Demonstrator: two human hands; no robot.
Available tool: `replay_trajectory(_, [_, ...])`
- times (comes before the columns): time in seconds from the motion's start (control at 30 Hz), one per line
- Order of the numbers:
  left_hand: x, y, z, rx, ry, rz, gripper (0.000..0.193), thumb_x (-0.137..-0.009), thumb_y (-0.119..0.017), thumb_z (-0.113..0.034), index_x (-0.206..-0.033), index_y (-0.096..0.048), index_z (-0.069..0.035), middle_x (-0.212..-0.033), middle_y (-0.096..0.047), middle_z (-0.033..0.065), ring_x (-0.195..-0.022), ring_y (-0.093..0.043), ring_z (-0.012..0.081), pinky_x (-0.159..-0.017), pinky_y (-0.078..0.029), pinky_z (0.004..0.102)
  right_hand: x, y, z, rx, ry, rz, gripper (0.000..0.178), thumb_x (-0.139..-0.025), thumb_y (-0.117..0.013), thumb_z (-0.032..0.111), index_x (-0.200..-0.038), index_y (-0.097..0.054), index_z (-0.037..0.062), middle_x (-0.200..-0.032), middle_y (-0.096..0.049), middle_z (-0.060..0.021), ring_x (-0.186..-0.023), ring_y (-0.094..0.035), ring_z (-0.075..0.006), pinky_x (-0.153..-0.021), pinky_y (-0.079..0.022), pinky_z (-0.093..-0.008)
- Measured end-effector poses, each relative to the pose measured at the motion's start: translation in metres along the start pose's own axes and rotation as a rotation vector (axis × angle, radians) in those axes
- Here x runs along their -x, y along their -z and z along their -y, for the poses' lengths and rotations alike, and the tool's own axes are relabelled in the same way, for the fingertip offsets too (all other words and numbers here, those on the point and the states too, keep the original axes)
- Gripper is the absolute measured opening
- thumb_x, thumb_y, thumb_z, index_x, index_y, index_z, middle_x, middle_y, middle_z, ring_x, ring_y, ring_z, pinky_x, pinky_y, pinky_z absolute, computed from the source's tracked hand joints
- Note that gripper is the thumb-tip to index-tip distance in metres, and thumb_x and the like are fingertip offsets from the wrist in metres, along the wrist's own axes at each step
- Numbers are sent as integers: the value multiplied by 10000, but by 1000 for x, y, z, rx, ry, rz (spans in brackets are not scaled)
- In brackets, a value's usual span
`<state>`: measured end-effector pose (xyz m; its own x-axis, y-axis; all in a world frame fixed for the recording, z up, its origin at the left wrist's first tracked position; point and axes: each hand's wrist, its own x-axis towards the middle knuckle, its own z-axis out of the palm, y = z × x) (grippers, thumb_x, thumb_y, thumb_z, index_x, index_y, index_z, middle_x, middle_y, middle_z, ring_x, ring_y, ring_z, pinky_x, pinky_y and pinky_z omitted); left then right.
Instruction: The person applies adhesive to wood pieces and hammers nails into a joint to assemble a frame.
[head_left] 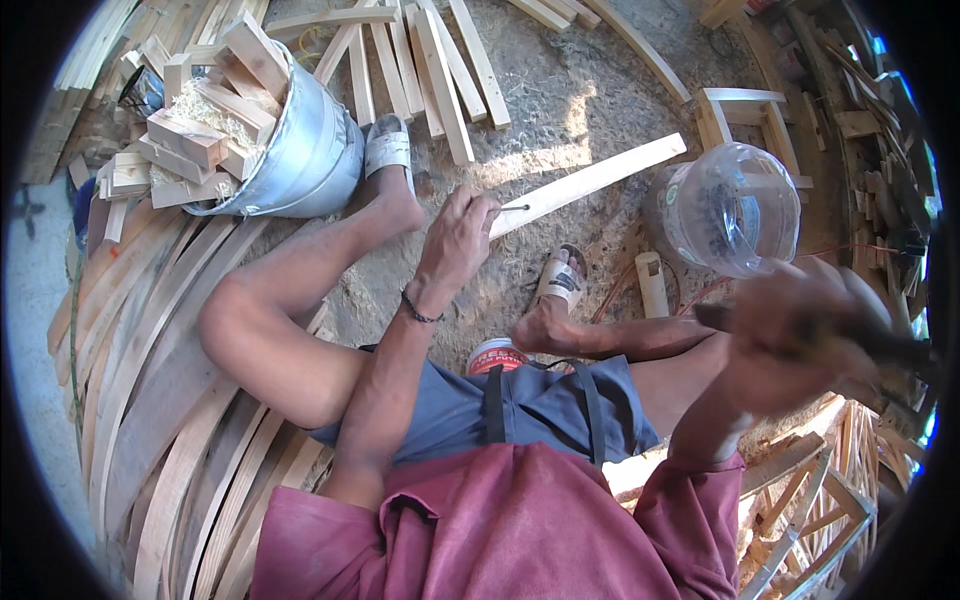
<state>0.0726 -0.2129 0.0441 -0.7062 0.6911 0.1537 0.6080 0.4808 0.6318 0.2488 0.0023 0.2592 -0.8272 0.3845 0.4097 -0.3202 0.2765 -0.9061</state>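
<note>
My left hand (462, 238) is closed around the near end of a pale wooden slat (600, 187), which points away to the right above the ground. A thin dark metal piece, like a nail (515, 208), sticks out beside its fingers over the slat; whether the fingers pinch it is hidden. Raised at the right, my right hand (795, 335) is wrapped round a dark tool (875, 340). Motion smears that hand and tool, so the tool's kind does not show. Just beyond the right hand stands a clear plastic container (735, 205).
A metal bucket (310, 150) full of wood offcuts stands at the far left. Curved boards (165, 400) are stacked beside my left leg. Loose slats (440, 80) lie ahead; a wooden frame (765, 125) rests far right. A red-and-white tub (495, 355) stands between my legs.
</note>
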Motion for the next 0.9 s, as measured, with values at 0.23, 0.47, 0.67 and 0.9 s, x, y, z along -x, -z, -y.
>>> replay_trajectory(0.23, [0, -11, -5, 131, -19, 4, 114, -973, -630, -114, -1028, -674, -25, -970, -587, 130, -898, -630, 340, -780, -523, 440, 106, -44, -140, 650, -616, 356, 262, -1077, -533, 228, -1037, -635, -10, -688, -630, -36, -631, -538, -136, -570, -452, -320])
replay_trajectory(0.47, [1, -4, -6, 42, 18, 1, 82, -953, -658, -113, -998, -640, -47, -962, -589, 125, -894, -635, 340, -756, -518, 446, 93, -33, -132, 187, -698, -21, 352, -1102, -482, 324, -982, -589, 10, -652, -453, 38, -592, -393, -50, -523, -325, -254])
replay_trajectory(0.67, [-37, -5, -28, -13, -54, -83, 128, -1018, -556, -109, -1070, -555, 8, -922, -624, 181, -822, -666, 339, -698, -548, 438, 117, 6, -136, 6, -708, -276, 330, -1108, -481, 329, -997, -575, 33, -591, -398, 68, -477, -378, -14, -424, -309, -205])
replay_trajectory(0.9, [-133, -99, -40, -30, 115, 331, 314, -1006, -362, -67, -1196, -439, 172, -671, -608, 180, -544, -626, 262, -438, -528, 386, 109, 9, -132, -221, -817, -649, 374, -1105, -451, 409, -978, -546, 70, -561, -393, 48, -398, -348, -57, -361, -301, -234])
